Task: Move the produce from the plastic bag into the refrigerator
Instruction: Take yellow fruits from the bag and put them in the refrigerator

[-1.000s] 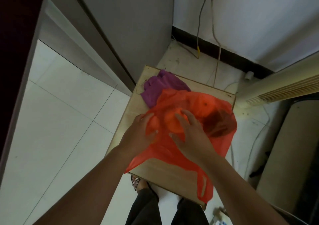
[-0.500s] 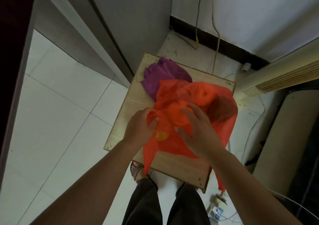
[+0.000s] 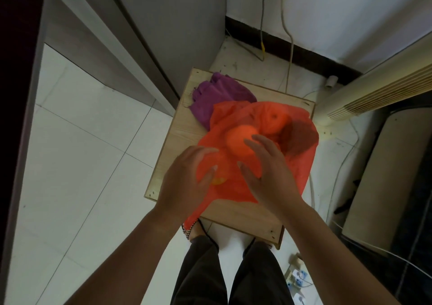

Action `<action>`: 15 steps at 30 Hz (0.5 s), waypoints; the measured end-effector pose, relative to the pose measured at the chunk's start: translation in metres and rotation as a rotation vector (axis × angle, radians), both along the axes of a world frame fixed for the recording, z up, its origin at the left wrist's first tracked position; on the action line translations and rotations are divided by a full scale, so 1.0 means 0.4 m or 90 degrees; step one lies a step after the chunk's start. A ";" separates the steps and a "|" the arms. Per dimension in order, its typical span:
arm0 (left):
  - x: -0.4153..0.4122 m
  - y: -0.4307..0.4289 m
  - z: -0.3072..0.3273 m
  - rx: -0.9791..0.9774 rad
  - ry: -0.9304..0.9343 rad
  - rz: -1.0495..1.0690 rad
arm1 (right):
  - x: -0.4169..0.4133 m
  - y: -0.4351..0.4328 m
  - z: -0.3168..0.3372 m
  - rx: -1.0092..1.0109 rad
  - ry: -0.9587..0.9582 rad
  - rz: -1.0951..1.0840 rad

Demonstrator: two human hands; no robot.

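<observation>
Red plastic bag (image 3: 301, 164) of round orange produce (image 3: 240, 141), on wooden table (image 3: 245, 218).
Long axis near-left to far-right, one end trailing over near edge; purple cloth (image 3: 217, 96) touching far side; white tiled floor (image 3: 81, 164) around. Left hand (image 3: 184, 183) cups one bagged fruit; right hand (image 3: 268, 176), fingers spread, rests on another.

Domestic room corner, home. Evidence: glossy white floor tiles (image 3: 81, 164); white wall with black skirting (image 3: 327, 12); cream floor-standing air conditioner with slatted grille (image 3: 374, 89); tall grey appliance cabinet (image 3: 187, 23); trailing cables (image 3: 289, 47); white power strip on floor (image 3: 298, 279); small pale wooden counter (image 3: 245, 213).
</observation>
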State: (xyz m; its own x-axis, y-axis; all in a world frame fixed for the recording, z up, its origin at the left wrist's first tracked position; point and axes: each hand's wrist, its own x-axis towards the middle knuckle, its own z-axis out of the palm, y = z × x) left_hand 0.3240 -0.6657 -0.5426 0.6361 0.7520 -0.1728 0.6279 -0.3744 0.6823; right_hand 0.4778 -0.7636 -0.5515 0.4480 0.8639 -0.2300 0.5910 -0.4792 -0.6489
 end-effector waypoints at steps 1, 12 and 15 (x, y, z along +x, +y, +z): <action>-0.002 -0.013 0.009 -0.014 -0.001 -0.018 | 0.006 0.009 0.001 -0.004 -0.002 0.003; -0.004 -0.036 -0.102 -0.025 0.187 -0.180 | 0.047 0.029 -0.012 -0.050 0.002 0.053; 0.024 -0.004 -0.135 -0.025 0.190 -0.168 | 0.053 0.042 -0.028 -0.074 -0.004 0.090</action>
State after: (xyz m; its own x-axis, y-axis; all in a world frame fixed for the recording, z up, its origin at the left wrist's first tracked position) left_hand 0.3335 -0.6673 -0.5968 0.7241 0.5582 -0.4051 0.6864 -0.5263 0.5018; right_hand 0.4989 -0.7470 -0.5627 0.3251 0.8862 -0.3301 0.6616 -0.4626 -0.5902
